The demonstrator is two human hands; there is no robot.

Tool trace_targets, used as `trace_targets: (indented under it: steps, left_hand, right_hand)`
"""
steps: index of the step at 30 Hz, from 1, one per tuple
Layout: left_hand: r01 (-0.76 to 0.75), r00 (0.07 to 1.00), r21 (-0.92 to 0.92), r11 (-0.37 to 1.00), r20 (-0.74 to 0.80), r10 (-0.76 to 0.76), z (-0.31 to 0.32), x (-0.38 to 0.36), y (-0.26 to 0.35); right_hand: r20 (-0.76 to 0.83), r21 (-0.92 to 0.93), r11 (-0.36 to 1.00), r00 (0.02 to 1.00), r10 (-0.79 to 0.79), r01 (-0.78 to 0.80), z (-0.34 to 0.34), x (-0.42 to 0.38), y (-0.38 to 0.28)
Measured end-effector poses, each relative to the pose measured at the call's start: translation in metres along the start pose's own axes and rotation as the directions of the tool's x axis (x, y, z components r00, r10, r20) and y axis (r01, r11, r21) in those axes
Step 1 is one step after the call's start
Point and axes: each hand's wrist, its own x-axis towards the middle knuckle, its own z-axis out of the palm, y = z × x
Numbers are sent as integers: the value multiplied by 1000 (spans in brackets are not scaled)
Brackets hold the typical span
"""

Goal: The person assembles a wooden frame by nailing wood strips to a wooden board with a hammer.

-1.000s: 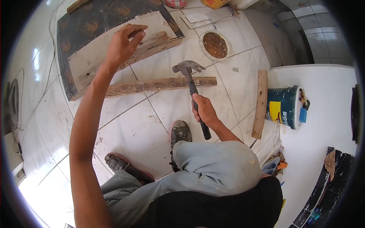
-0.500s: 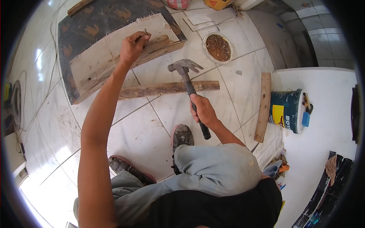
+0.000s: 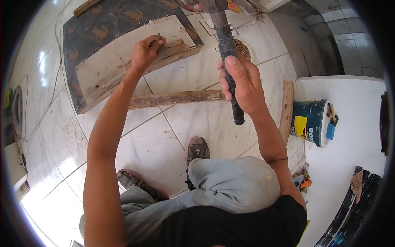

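Note:
My right hand (image 3: 246,84) grips the taped handle of a claw hammer (image 3: 225,41), raised close to the camera; its head is partly cut off by the top edge. My left hand (image 3: 144,53) is pinched around a small nail (image 3: 159,36), which stands near the right end of a pale, splinter-edged plywood piece (image 3: 119,51). Along the near side of that piece runs a rough wooden batten (image 3: 175,51). Both lie on a dark panel with brown printed figures (image 3: 74,35). The fingers hide the nail's lower end.
A loose wooden strip (image 3: 177,98) lies on the tiled floor before the panel. Behind the hammer, a round tub of nails (image 3: 243,49) is partly covered. To the right are a plank (image 3: 286,111) and a dark green paint bucket (image 3: 308,121). My shoes (image 3: 197,150) rest on the tiles.
My right hand has lifted the hammer up and to the right, towards the camera. The left hand has shifted slightly, still pinching the nail at the wood.

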Motion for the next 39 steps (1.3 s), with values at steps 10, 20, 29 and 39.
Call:
trace_targets:
  steps: [10, 20, 29, 39]
  left_hand:
    - [32, 997, 48, 998, -68, -29, 6, 2, -4]
    - [8, 996, 80, 997, -94, 0, 10, 2, -7]
    - [32, 996, 22, 999, -89, -30, 7, 1, -6]
    - [-1, 995, 61, 998, -104, 7, 9, 3, -5]
  right_hand:
    - [2, -77, 986, 989, -151, 151, 12, 21, -14]
    - [104, -161, 982, 988, 112, -95, 20, 25, 14]
    - [71, -192, 968, 986, -149, 160, 23, 37, 14]
    - [60, -258, 958, 991, -116, 128, 16, 40, -19]
